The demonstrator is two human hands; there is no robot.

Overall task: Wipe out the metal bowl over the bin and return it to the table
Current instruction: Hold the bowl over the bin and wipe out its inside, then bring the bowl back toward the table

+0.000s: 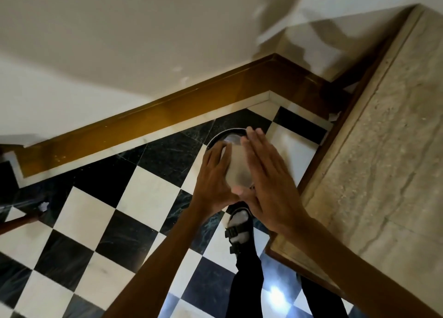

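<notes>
The metal bowl (237,166) is blurred and grey, held tilted between my two hands above the floor. My left hand (212,176) grips its left side, with the thumb wrapped under the lower rim. My right hand (266,174) lies flat against the bowl's right side, fingers straight and together. Just beyond the bowl, the dark round rim of the bin (224,135) shows on the floor; most of the bin is hidden behind my hands. The stone-topped table (383,154) with a wooden edge runs along the right.
A black-and-white chequered floor (134,205) lies below. A brown skirting board (167,111) and white wall form a corner behind the bin. My sandalled foot (238,229) stands under the hands, close to the table's corner. A dark furniture leg (21,219) is at far left.
</notes>
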